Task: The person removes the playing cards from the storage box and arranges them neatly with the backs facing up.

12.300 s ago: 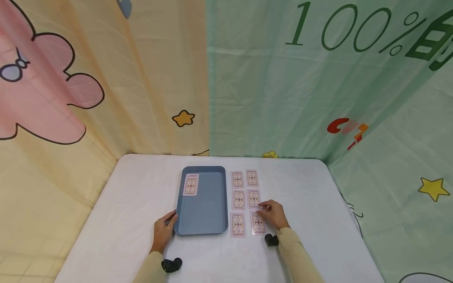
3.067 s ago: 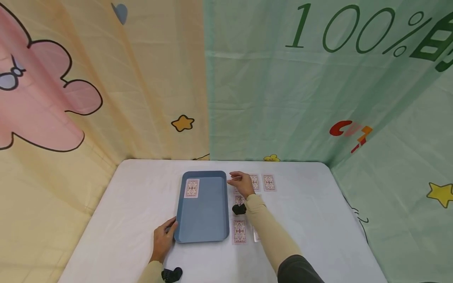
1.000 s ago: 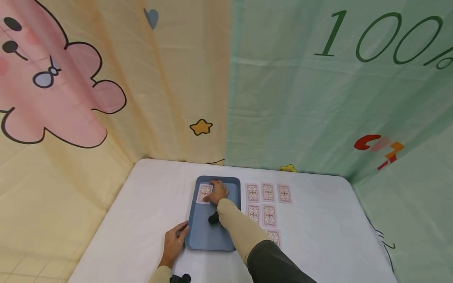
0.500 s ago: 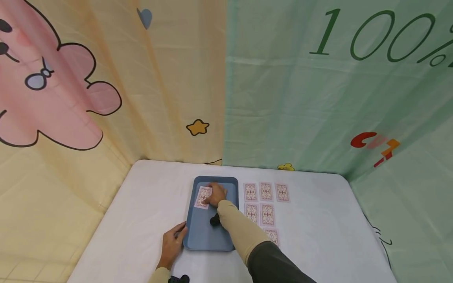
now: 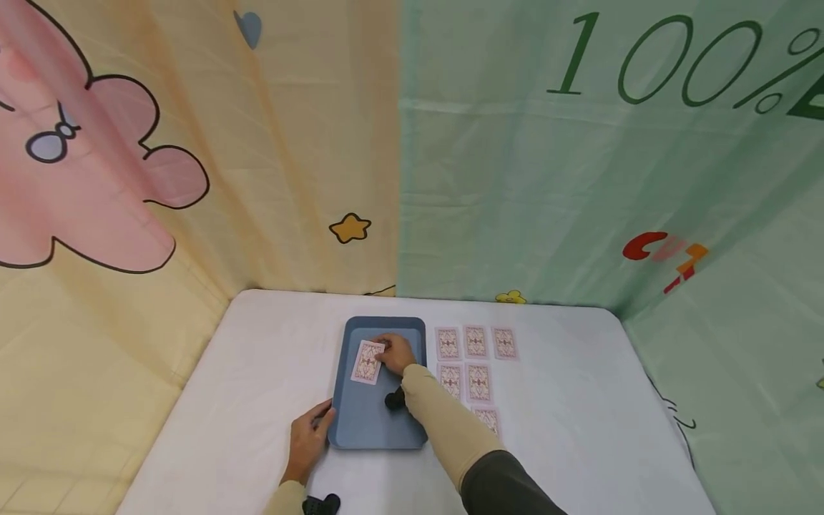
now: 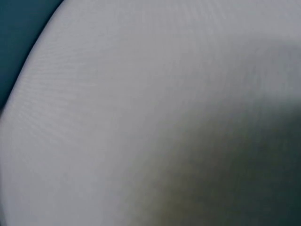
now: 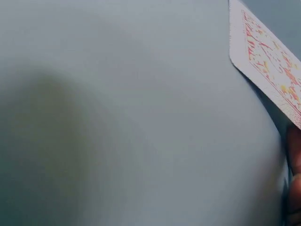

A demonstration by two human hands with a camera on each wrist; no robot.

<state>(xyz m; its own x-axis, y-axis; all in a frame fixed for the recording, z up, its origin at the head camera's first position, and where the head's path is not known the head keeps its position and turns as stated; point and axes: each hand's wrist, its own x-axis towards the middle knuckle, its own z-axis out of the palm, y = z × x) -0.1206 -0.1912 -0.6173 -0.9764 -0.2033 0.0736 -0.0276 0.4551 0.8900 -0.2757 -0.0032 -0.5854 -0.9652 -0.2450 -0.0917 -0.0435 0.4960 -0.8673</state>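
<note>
In the head view my right hand [image 5: 397, 353] is over the blue-grey tray [image 5: 380, 433], pinching the right edge of a patterned playing card [image 5: 368, 362]. The card is turned at a slant, back side up; whether others lie beneath it cannot be told. In the right wrist view the card [image 7: 277, 61] stands tilted off the tray floor, with fingertips [image 7: 295, 155] at its lower edge. My left hand [image 5: 307, 441] holds the tray's left rim near its front corner, thumb and finger at the edge. The left wrist view shows only cloth and a tray edge [image 6: 21, 42].
Right of the tray, several face-down playing cards [image 5: 478, 383] lie in rows on the white tablecloth [image 5: 566, 400]. My right sleeve [image 5: 444, 422] covers part of the front row. Printed curtains [image 5: 489, 179] enclose the table at the back and sides.
My right hand went from the cards on the table to the tray. The tray's card turned, lifted and slid slightly nearer. A third card now lies in the back row. The left hand stays.
</note>
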